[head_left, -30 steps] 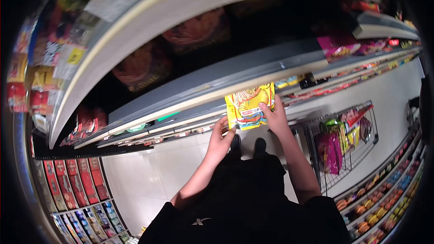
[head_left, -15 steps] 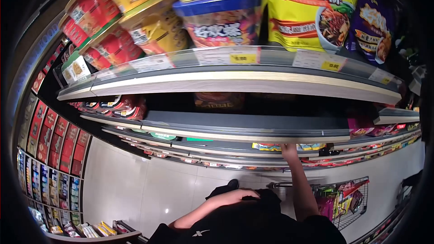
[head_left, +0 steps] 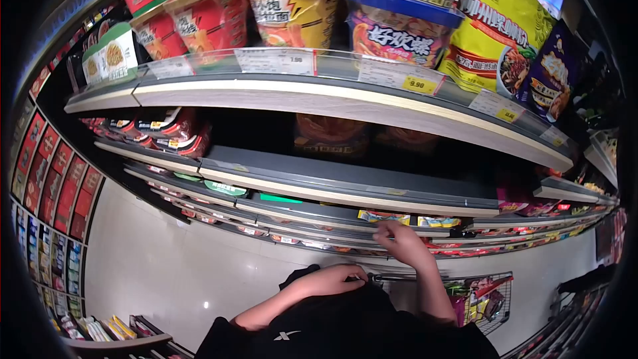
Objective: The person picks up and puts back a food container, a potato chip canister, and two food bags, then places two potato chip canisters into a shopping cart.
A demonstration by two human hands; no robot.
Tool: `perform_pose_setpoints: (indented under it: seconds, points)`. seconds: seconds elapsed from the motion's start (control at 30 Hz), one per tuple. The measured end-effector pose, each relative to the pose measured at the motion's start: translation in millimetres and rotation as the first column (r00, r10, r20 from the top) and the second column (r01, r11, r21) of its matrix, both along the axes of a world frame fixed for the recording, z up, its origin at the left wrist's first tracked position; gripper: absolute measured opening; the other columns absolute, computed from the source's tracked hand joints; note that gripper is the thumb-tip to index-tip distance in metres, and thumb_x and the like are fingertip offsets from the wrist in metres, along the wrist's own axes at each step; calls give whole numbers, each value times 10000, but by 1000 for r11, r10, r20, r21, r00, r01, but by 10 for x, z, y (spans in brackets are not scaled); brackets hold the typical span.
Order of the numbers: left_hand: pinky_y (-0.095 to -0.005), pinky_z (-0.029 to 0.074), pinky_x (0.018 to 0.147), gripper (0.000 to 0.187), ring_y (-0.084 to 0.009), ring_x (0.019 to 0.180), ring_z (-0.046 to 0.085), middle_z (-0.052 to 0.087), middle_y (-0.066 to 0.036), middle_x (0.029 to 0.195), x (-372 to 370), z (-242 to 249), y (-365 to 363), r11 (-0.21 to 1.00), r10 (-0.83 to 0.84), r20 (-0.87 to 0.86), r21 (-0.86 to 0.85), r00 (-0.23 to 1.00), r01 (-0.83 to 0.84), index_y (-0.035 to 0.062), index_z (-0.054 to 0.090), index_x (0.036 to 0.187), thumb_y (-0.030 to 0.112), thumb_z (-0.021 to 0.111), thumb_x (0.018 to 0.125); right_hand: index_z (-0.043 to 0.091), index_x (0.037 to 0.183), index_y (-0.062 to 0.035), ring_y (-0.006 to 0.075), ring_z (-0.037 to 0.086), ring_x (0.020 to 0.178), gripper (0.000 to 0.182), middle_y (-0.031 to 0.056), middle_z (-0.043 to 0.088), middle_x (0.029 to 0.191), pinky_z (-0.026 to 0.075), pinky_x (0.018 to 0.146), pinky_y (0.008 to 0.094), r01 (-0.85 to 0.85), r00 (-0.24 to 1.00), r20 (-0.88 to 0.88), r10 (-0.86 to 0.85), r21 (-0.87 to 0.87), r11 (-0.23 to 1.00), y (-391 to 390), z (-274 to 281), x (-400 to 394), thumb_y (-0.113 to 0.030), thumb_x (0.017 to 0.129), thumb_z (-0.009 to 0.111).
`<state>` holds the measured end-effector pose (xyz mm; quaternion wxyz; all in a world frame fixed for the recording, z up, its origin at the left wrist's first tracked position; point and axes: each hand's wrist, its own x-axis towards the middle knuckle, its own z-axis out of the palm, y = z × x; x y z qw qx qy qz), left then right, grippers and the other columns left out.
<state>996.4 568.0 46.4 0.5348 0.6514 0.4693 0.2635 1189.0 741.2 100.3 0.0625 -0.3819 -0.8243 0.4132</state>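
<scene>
My right hand (head_left: 400, 240) is raised in front of the lower shelves, its fingers curled in and nothing showing in them. Just beyond it, yellow-and-blue packets (head_left: 384, 217) lie on a lower shelf, apart from the hand. My left hand (head_left: 335, 279) lies against the front of my black shirt, fingers fairly straight and holding nothing visible. Near its fingertips is the handle end of a wire shopping cart (head_left: 510, 292), which carries bagged goods (head_left: 484, 306). Blue-lidded noodle tubs (head_left: 399, 30) and a yellow noodle bag (head_left: 492, 26) stand on the top shelf.
The top shelf edge (head_left: 319, 93) juts out above my hands. Red noodle cups (head_left: 209, 23) and yellow cups (head_left: 292, 16) stand on it. Black-and-red packs (head_left: 176, 136) sit at the left on the shelf below. Another stocked shelf (head_left: 50, 179) runs along the left; tiled floor (head_left: 166, 259) lies between.
My right hand has drawn back from the lower shelf edge toward me and its fingers are curled. The view has turned, bringing more red and yellow cups into sight. My left hand stays at my shirt.
</scene>
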Motion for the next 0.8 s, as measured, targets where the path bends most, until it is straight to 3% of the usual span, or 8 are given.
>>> perform_pose_setpoints:
  seconds: [0.1,0.23,0.3,0.33,0.4,0.5,0.6,0.8]
  points:
    - [-383,526,1039,295,-280,1190,687,719,-138,1238,-6,4,-30,999,30,19,-14,999,-30,42,681,1268,263,623,1081,689,1313,36,280,736,1141,365,175,765,1196,570,983,382,-360,907,-311,284,-224,905,-77,736,-155,-185,1023,711]
    - [-380,547,993,322,-269,1157,698,719,-154,1239,50,-26,-126,998,63,11,-11,998,-63,25,647,1314,248,621,1084,624,1391,-32,195,740,999,400,129,761,1094,571,863,313,-41,673,-740,15,-17,999,322,908,-796,-218,1044,695]
    - [-378,550,987,327,-269,1154,697,718,-157,1239,47,47,-194,997,75,41,-20,996,-74,27,640,1327,247,617,1087,550,1467,-69,300,716,1072,533,207,704,1261,568,916,396,255,952,-208,-226,122,959,517,1241,-1094,-367,1045,685]
    - [-376,553,981,332,-269,1151,697,718,-160,1240,44,66,-230,996,83,74,-38,994,-81,28,632,1340,245,613,1090,550,1467,-69,300,716,1072,533,207,704,1261,568,916,396,249,952,-213,-219,128,960,660,1178,-1227,-367,1045,685]
    - [-376,553,980,333,-270,1149,697,718,-158,1238,14,-6,-292,994,110,71,-24,991,-108,29,631,1345,246,609,1092,485,1548,-87,399,620,1269,721,264,583,1445,511,1041,491,200,969,-247,-25,716,669,1104,711,-1577,-545,1019,656]
    - [-376,555,977,329,-269,1147,699,717,-160,1238,-51,-81,-415,989,145,57,-16,988,-144,27,633,1342,244,607,1095,452,1585,-96,433,492,1417,812,256,480,1568,415,1148,539,186,974,-227,25,852,489,1559,355,-1919,-627,998,634]
    - [-376,544,999,322,-277,1158,693,717,-161,1241,-103,-147,-509,974,225,74,-3,971,-226,19,644,1326,238,616,1091,452,1585,-86,413,483,1443,860,224,493,1581,385,1185,512,357,886,-461,-45,617,702,1407,516,-1978,-680,983,613]
    - [-379,538,1014,312,-280,1171,693,717,-161,1251,-190,-161,-604,968,253,81,-23,964,-252,14,647,1322,222,611,1093,453,1578,-30,385,409,1509,768,233,454,1621,330,1236,464,350,852,-505,-141,348,870,1218,674,-1935,-542,1033,628]
